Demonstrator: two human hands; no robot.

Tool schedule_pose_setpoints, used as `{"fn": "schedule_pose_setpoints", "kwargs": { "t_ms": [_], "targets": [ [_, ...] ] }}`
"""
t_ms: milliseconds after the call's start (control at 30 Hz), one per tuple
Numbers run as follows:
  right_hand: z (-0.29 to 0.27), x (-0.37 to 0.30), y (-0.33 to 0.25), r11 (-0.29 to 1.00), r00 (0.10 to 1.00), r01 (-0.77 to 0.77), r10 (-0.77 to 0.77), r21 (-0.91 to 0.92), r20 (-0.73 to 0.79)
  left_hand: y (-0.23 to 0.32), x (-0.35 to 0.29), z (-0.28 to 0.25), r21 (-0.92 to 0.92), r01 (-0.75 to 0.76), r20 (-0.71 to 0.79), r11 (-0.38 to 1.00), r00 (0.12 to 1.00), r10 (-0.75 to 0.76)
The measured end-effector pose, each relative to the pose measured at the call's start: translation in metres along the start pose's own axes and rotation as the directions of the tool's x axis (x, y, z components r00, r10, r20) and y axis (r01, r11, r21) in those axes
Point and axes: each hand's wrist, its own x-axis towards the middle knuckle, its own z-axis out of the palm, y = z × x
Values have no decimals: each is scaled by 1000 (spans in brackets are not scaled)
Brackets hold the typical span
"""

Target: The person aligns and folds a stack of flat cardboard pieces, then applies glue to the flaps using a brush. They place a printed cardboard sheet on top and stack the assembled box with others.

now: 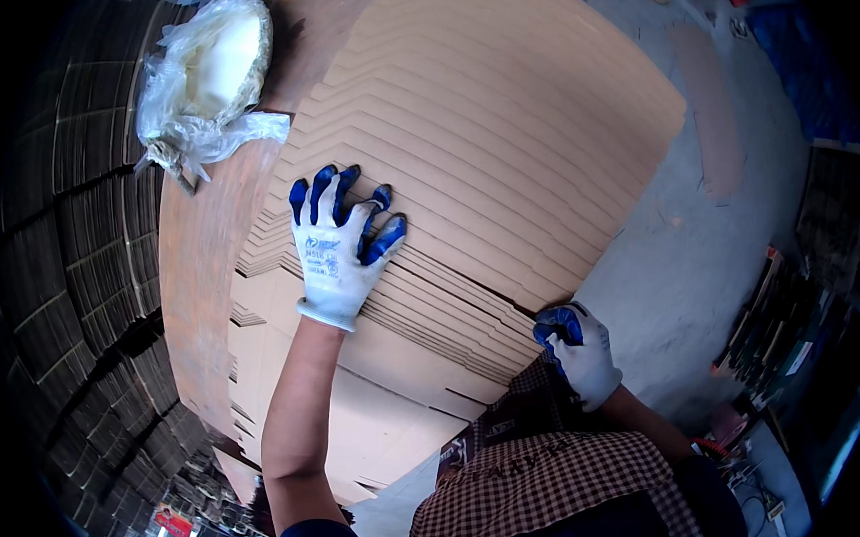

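Note:
Flat brown cardboard sheets [481, 122] lie fanned out in overlapping rows, their stepped edges showing. My left hand [337, 234], in a white glove with blue coated fingers, rests on the sheets with its fingers spread. At the right-hand edge of the fanned sheets is my right hand [577, 348], gloved alike. Its fingers are curled closed at the edge of a cardboard sheet, where a dark gap opens between two layers. The fingertips are partly hidden.
A bowl-like container [229, 61] with pale contents, wrapped in clear plastic, sits on the wooden board [196, 298] at left. Stacked cardboard bundles [101, 206] line the left side. Grey floor [661, 278] lies at right, with a cardboard strip [709, 112] on it.

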Motion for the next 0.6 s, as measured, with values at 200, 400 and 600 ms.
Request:
{"fn": "schedule_pose_setpoints", "kwargs": {
  "t_ms": [200, 400, 600],
  "targets": [
    [-21, 25, -36, 933, 993, 61, -93, -355, -74, 9, -19, -27, -81, -95, -5, 992, 995, 95],
    [26, 62, -57, 854, 989, 145, -104, -499, 110, 58, -64, -2, -192, -210, 260, 959, 931, 256],
    [23, 70, -64, 842, 991, 113, -61, -527, 116, 61, -63, 2, -227, -129, 374, 965, 903, 209]
  ]
}}
